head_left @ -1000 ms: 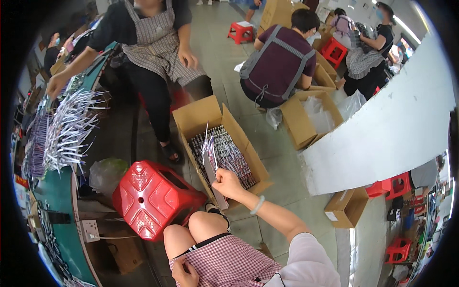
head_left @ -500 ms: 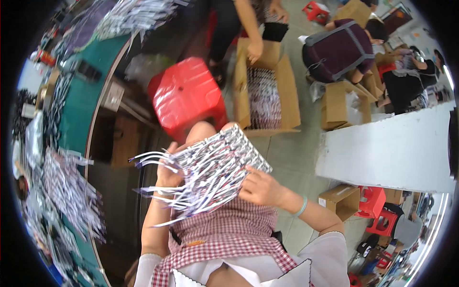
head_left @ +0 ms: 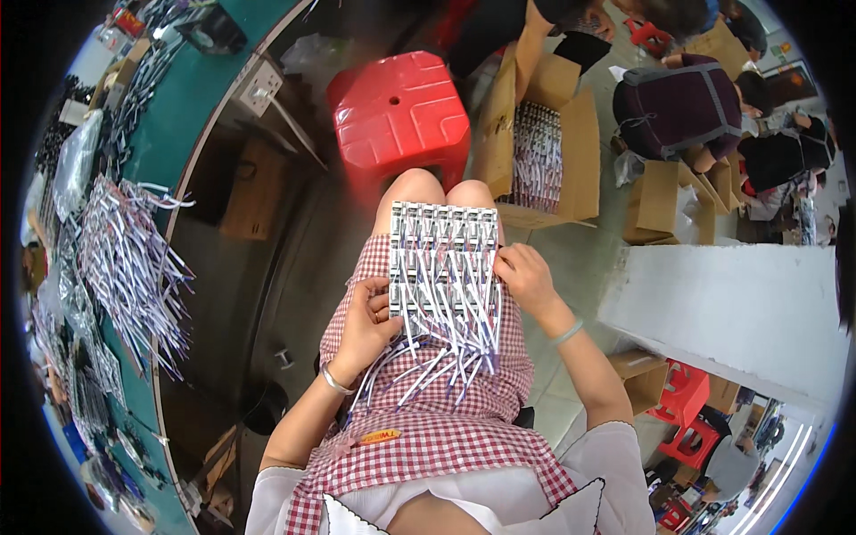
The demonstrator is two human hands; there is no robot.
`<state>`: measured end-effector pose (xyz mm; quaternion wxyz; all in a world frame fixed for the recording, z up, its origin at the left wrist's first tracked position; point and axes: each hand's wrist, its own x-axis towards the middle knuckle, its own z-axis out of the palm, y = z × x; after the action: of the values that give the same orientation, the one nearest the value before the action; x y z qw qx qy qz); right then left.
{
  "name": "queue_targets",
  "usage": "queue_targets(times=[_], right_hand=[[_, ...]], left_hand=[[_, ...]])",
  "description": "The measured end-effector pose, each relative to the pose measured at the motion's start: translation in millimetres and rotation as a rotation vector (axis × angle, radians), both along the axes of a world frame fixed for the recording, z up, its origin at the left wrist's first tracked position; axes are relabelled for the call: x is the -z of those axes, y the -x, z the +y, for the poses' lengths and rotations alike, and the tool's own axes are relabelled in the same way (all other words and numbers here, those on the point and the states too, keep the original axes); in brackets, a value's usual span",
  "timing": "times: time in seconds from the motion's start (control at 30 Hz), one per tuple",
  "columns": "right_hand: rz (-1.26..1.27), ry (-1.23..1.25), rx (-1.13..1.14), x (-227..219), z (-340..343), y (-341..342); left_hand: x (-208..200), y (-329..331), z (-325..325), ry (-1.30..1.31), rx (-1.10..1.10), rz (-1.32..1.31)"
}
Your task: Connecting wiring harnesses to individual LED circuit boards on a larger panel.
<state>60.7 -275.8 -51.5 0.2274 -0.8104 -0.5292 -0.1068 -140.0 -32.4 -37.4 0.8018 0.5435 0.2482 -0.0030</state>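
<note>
A panel of small circuit boards [head_left: 428, 217] lies flat over my lap. White wire leads with purple ends hang from its rows toward me and fan out on my red-and-white checked apron [head_left: 446, 446]. My left hand [head_left: 366, 328] grips the panel's left edge near its lower corner, fingers curled under or behind it. On the other side, my right hand [head_left: 528, 281] pinches the right edge about midway up, thumb and fingers closed. The undersides of both grips are hidden by the panel and wires.
A red plastic stool [head_left: 401, 111] stands just beyond my knees. Right of it, an open cardboard box [head_left: 580, 169] holds wired panels. More wired pieces [head_left: 134, 267] lie on the green workbench [head_left: 183, 125] at left. A white partition [head_left: 722, 312] stands at right; co-workers bend over boxes beyond.
The panel has turned from a slant to nearly straight and now lies flatter on my lap. Its wires swung from pointing left to pointing toward me. My left hand moved to its left edge.
</note>
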Motion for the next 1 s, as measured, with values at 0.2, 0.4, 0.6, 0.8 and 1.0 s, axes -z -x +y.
queue_targets(times=[0.2,0.4,0.6,0.8,1.0], right_hand=[[0.201,-0.113,0.187,-7,-2,5],[0.274,-0.118,0.067,-21,16,-15],[0.327,-0.016,-0.061,-23,16,-27],[0.344,0.068,-0.132,-33,16,-38],[0.422,0.101,-0.232,-40,20,-44]], left_hand=[[-53,-17,42,-0.8,0.341,0.158],[-35,-71,69,-1.122,0.311,-0.249],[-30,-94,76,-1.398,0.643,-0.453],[-43,-104,75,-1.434,0.769,-0.533],[-53,-103,72,-1.43,0.907,-0.542]])
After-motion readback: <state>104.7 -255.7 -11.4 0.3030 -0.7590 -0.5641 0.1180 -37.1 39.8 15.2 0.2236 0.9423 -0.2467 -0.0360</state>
